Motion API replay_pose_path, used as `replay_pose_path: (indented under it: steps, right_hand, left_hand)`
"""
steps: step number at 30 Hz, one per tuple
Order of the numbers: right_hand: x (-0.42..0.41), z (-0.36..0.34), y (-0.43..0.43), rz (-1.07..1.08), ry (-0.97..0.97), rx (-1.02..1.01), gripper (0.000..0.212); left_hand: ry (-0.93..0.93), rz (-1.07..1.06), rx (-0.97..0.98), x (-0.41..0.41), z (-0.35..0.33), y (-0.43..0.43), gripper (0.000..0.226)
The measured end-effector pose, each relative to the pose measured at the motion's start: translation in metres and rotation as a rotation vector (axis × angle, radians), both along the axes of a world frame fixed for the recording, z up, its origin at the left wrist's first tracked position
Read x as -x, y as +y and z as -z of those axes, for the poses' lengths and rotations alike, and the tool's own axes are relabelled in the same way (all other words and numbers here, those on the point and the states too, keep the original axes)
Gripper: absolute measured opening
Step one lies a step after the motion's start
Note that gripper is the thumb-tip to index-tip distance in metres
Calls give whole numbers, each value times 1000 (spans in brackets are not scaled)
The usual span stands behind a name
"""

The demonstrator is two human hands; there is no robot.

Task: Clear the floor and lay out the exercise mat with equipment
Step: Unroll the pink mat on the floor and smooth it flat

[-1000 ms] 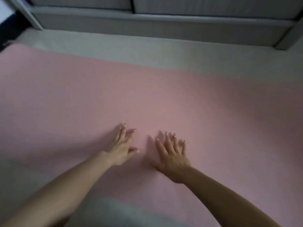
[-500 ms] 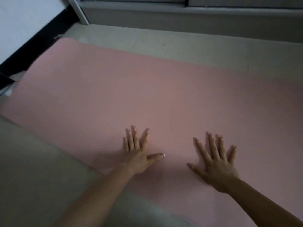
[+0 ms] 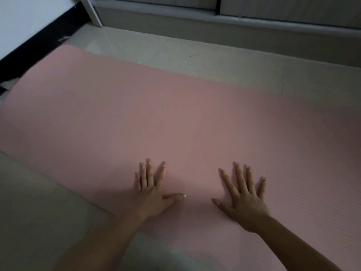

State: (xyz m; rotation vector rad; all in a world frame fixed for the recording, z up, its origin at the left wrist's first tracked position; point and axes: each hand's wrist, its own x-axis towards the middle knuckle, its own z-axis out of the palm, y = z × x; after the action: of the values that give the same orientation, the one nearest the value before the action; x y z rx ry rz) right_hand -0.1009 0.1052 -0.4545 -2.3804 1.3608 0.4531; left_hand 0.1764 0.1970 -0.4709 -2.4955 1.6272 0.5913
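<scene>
The left hand [image 3: 152, 194] lies flat on the pink mat [image 3: 175, 118], palm down, its fingers straight and slightly fanned and its thumb pointing out toward the right hand [image 3: 244, 200]. The right hand lies flat on the mat in the same way, fingers straight and spread wide, thumb reaching back toward the left hand. Neither hand grips anything; both only rest on the mat's surface, with a bare strip of mat between the two thumbs. The mat is unrolled on the floor [image 3: 35, 202] and runs out beyond both hands, far to the left of the left hand and off the picture to the right of the right hand. Its near edge passes just behind the left wrist, so the left forearm [image 3: 101, 239] crosses pale floor, while the right forearm [image 3: 293, 243] lies over the mat. Ahead of the fingertips, past the mat's far edge, comes a band of floor and then the grey base of a cupboard [image 3: 214, 30]. Far ahead and to the left of the left hand stand a white wall [image 3: 29, 22] with a black skirting board [image 3: 39, 51], close to the mat's far left corner. The light is dim.
</scene>
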Motion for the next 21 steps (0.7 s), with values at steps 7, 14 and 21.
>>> replay_pose_path:
  steps: [7, 14, 21]
  right_hand:
    - [1, 0, 1, -6, -13, 8, 87]
    - [-1, -8, -4, -27, 35, -73, 89]
    - [-10, -95, -21, 19, 41, -305, 80]
  left_hand:
    - [23, -7, -12, 2, -4, 2, 122]
    - [85, 9, -158, 2, -18, -6, 123]
    - [177, 68, -425, -11, -96, -44, 95]
